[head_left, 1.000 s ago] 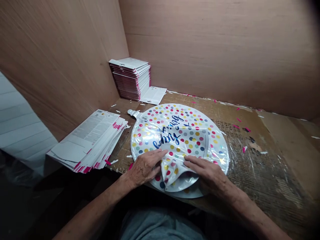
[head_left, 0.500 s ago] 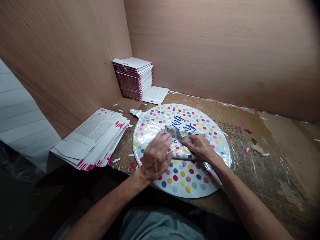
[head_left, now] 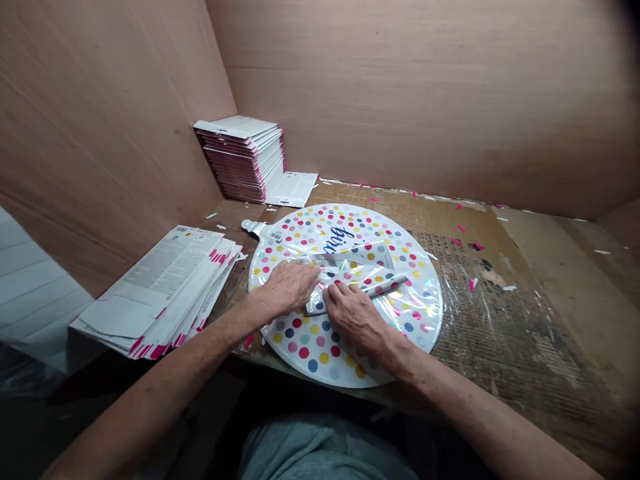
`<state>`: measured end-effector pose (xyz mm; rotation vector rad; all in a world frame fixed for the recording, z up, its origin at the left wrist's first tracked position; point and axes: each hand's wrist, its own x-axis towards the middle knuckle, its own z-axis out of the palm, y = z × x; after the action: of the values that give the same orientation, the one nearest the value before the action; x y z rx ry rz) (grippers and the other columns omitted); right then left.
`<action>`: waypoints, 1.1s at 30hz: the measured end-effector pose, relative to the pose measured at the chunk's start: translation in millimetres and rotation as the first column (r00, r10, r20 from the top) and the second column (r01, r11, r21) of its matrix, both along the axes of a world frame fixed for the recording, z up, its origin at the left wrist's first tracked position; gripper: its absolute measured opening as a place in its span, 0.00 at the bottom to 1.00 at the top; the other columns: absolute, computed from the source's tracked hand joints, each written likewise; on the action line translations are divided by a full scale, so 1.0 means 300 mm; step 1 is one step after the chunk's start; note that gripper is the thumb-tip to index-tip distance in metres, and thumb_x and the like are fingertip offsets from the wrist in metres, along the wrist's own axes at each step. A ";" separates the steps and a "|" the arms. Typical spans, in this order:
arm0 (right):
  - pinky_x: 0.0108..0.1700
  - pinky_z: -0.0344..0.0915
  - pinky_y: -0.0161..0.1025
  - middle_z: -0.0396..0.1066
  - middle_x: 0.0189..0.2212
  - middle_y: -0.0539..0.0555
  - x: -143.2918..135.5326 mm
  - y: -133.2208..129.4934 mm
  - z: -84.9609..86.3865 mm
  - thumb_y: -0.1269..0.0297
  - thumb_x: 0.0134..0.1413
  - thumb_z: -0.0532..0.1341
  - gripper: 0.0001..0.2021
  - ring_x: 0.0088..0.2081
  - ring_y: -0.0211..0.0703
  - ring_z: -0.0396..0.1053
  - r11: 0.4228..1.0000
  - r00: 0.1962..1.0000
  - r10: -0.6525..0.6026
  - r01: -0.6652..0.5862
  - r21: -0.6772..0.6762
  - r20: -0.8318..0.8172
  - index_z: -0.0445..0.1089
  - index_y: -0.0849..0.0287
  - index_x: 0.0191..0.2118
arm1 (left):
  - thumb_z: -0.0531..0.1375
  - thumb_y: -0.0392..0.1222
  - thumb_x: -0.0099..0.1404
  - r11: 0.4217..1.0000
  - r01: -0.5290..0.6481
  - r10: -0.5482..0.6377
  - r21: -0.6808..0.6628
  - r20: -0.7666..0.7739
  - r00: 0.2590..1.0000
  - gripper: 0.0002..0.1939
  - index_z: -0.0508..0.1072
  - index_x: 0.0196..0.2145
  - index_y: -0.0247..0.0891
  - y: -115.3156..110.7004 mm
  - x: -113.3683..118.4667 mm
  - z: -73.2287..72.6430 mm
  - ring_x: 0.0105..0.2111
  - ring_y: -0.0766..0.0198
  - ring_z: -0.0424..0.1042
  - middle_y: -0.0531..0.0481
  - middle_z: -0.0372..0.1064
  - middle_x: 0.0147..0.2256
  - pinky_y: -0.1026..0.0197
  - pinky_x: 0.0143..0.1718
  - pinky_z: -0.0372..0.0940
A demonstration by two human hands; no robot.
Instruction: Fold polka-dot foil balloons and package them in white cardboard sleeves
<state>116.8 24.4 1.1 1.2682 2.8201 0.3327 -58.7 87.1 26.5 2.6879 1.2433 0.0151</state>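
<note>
- Since the earlier frame both hands have shifted left along the folded balloon, and the fold has narrowed into a long strip.
- Left hand [head_left: 287,287]: flat, fingers extended, pressing the strip's left end; it grips nothing.
- Right hand [head_left: 354,313]: likewise flat, pressing the strip's near edge.
- Folded foil balloon [head_left: 357,270] lies across the top of a stack of round polka-dot balloons [head_left: 320,343] on the bench [head_left: 525,333].
- Progress, judged: folding well advanced; the strip is not yet packed into any card.
- Flattened cards lie left [head_left: 165,290]; a taller card stack [head_left: 243,157] stands in the corner.
- Writing: blue script, partly covered, unreadable; card print too small.
</note>
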 end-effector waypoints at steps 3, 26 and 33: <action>0.51 0.63 0.48 0.71 0.47 0.64 0.052 -0.021 0.023 0.72 0.59 0.56 0.16 0.45 0.52 0.67 0.998 0.998 0.055 -0.055 0.003 -0.032 0.69 0.69 0.52 | 0.53 0.33 0.67 0.997 0.062 -0.058 0.048 -0.087 0.994 0.11 0.72 0.44 0.36 0.010 -0.017 0.007 0.42 0.51 0.71 0.40 0.73 0.41 0.53 0.42 0.66; 0.35 0.63 0.37 0.76 0.31 0.57 0.140 0.302 0.005 0.53 0.67 0.52 0.19 0.35 0.46 0.73 0.710 0.517 -0.702 0.551 -0.438 -0.489 0.73 0.61 0.35 | 0.56 0.43 0.67 0.865 -0.443 0.499 -0.235 0.503 0.706 0.23 0.66 0.58 0.34 0.043 -0.021 -0.107 0.45 0.53 0.74 0.45 0.77 0.37 0.52 0.50 0.67; 0.43 0.65 0.43 0.77 0.42 0.67 0.044 0.370 0.046 0.49 0.70 0.44 0.27 0.46 0.55 0.74 0.613 0.615 -0.782 0.731 -0.301 -0.101 0.75 0.63 0.46 | 0.52 0.47 0.72 0.738 -0.672 0.609 0.066 0.364 0.705 0.18 0.71 0.51 0.33 0.009 0.040 -0.099 0.45 0.50 0.73 0.39 0.75 0.41 0.51 0.47 0.68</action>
<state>129.9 135.5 14.8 2.3740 2.0316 -0.1933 -46.6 89.7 -3.3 2.0938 2.0704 0.6735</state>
